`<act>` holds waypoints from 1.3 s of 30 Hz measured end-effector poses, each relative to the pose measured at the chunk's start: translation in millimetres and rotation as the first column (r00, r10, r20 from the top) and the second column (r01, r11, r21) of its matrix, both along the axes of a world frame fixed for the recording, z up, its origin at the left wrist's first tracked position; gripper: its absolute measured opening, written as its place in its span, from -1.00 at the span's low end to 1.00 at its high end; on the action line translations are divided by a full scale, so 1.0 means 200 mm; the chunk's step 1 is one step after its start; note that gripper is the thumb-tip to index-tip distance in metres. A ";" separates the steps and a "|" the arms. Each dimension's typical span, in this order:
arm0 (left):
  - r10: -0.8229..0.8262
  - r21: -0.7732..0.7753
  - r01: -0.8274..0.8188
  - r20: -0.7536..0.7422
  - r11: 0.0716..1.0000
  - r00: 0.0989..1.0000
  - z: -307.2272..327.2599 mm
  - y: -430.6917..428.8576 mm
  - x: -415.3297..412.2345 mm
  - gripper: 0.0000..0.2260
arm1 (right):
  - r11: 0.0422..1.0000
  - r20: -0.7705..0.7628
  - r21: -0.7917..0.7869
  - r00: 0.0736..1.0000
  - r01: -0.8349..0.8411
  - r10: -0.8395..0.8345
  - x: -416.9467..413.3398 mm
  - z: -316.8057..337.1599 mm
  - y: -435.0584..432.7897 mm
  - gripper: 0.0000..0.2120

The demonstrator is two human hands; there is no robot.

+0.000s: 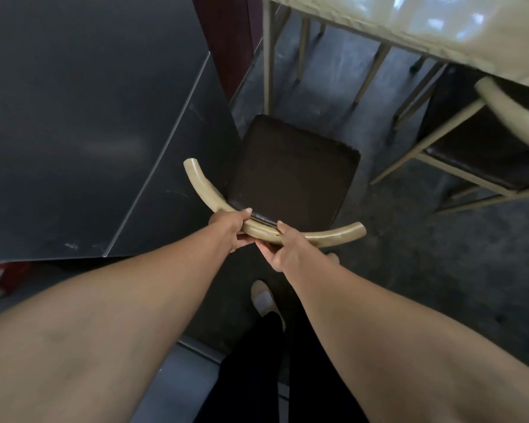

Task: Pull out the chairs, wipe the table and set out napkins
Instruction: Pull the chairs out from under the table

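Observation:
A chair [290,175] with a dark brown seat and a curved beige backrest stands on the floor in front of me, clear of the table. My left hand [229,228] grips the middle of the backrest rail from the left. My right hand [283,247] grips the same rail just to the right of it. The table [434,29], with a pale glossy top, fills the top right. A second chair [483,148] of the same kind stands at the right, its seat partly under the table.
A dark grey glossy surface [83,123] with a sharp corner lies close on the left, next to the chair. Beige table legs [267,56] stand behind the chair. My feet and dark trousers [263,300] are below my hands on the dark floor.

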State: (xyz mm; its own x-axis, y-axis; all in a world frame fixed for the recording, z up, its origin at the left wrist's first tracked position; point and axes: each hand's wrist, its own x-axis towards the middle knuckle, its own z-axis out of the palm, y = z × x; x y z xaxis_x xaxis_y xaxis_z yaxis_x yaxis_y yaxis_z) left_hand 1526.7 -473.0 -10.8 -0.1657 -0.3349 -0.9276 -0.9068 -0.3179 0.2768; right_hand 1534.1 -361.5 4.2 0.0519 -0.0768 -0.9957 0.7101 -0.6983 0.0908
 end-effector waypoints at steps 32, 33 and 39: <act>0.090 0.007 -0.091 -0.190 0.996 0.978 0.04 0.50 -1.17 -0.52 | 0.995 -0.154 0.091 0.987 -0.030 0.044 -1.17 0.04 0.54 -0.55; 0.089 0.015 -0.088 -0.200 0.996 0.976 0.03 0.51 -1.20 -0.52 | 0.995 -0.176 0.094 0.984 -0.025 0.041 -1.20 0.03 0.55 -0.56; 0.024 0.034 -0.016 -0.267 0.999 0.964 -0.05 0.53 -1.52 -0.53 | 0.994 -0.270 0.106 0.963 0.040 -0.010 -1.47 -0.01 0.56 -0.53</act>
State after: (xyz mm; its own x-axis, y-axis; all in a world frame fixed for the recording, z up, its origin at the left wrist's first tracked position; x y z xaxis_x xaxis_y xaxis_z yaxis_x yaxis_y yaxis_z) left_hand 1223.3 -366.3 -20.1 -0.4023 -0.3121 -0.8607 -0.7948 -0.3476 0.4975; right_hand 1241.0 -249.1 2.7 -0.2191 0.0358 -0.9751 0.6797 -0.7114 -0.1788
